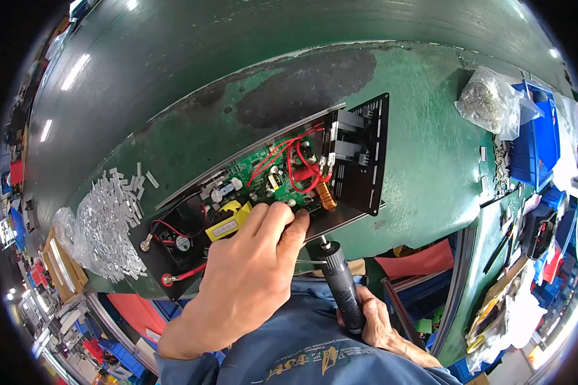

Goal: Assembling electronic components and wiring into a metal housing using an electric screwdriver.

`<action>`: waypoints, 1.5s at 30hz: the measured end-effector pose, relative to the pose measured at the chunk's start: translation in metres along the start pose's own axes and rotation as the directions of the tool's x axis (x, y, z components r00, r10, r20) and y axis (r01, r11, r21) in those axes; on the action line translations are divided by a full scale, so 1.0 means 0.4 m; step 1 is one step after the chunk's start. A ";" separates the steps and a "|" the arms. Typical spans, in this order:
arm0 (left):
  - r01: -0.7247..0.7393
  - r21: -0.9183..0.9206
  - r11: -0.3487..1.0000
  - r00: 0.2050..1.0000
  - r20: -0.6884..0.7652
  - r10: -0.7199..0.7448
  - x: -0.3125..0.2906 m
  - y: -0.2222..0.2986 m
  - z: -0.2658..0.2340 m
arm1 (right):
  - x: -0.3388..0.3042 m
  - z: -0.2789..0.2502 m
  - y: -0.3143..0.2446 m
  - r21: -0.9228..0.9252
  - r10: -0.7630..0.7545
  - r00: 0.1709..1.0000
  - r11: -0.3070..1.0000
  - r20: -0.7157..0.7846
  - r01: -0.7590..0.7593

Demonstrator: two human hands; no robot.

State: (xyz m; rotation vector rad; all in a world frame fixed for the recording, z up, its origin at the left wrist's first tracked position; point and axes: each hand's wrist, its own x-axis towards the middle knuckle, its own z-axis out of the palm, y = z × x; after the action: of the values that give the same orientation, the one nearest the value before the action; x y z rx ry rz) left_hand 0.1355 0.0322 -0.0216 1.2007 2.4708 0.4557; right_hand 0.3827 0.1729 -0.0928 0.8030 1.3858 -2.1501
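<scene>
An opened black electronic unit (332, 222) lies aslant on the green bench, its green circuit board (263, 168), red wires (291, 172), copper coil (327, 196) and yellow transformer (230, 222) exposed. My left hand (253, 263) reaches over its near side, fingers curled together at the near edge of the board; the housing and the hand itself hide what the fingertips grip. Below that edge, my right hand (376, 319) wraps around a black electric screwdriver (341, 282). The screwdriver's tip points up to the unit's near wall; whether it touches a screw cannot be made out.
Many small clear strips (112, 215) spill from a plastic bag on the left. At the right stand a bag of small metal parts (488, 99) and blue bins (536, 138), with loose parts (502, 160) nearby. A dark worn patch (308, 86) marks the bench behind the unit.
</scene>
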 end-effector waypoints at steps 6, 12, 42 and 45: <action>0.003 -0.089 0.996 1.000 0.003 -0.002 0.001 0.000 0.000 | 0.012 -0.011 0.029 0.223 -0.009 0.991 0.975 0.135 -0.022; -0.060 -0.139 0.988 0.998 -0.023 0.057 0.021 0.007 0.006 | 0.047 -0.029 0.056 0.499 0.039 0.921 0.831 0.388 -0.245; 0.364 -0.302 0.881 0.519 -0.720 -0.461 -0.320 -0.206 -0.063 | 0.711 -0.452 -1.040 -0.936 -0.887 0.360 -0.340 0.289 -0.087; 0.493 -0.310 0.813 0.426 -0.729 -0.536 -0.348 -0.260 -0.036 | 0.889 -0.591 -1.158 -0.762 -0.916 0.364 -0.354 0.166 -0.542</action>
State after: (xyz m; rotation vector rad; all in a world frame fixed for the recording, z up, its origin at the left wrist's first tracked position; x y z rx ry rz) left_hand 0.1380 -0.1420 -0.0296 0.0597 3.3391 1.0301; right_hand -0.1232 0.5483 -0.1105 0.4845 3.3883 0.7598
